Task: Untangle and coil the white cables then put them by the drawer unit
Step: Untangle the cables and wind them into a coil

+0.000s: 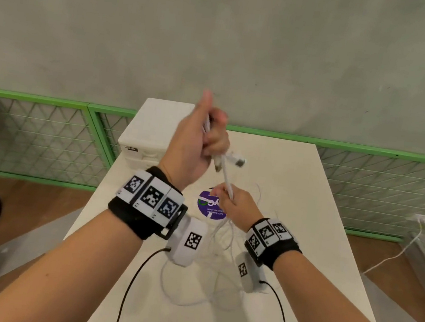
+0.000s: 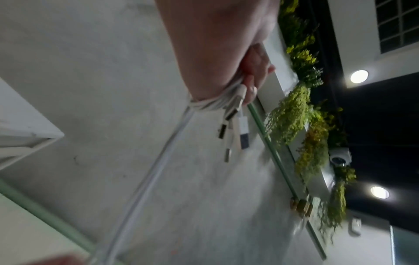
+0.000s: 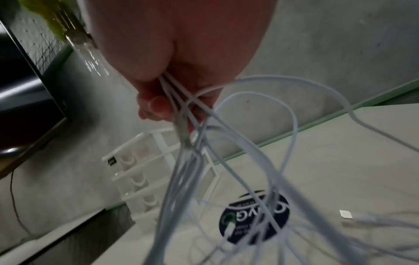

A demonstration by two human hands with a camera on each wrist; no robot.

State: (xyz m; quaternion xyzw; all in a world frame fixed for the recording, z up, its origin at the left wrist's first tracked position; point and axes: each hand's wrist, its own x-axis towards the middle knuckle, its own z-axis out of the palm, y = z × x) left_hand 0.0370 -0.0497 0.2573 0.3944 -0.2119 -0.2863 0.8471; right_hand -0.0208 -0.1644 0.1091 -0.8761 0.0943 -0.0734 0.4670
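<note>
I've got my left hand fisted round the cables near their plugs, right hand pinching the strands lower down; loose loops trail on the table. Untangling step, I reckon. Next: draw strands apart, then coil. Right wrist shows the drawer unit front; left wrist shows four plugs dangling.
</note>
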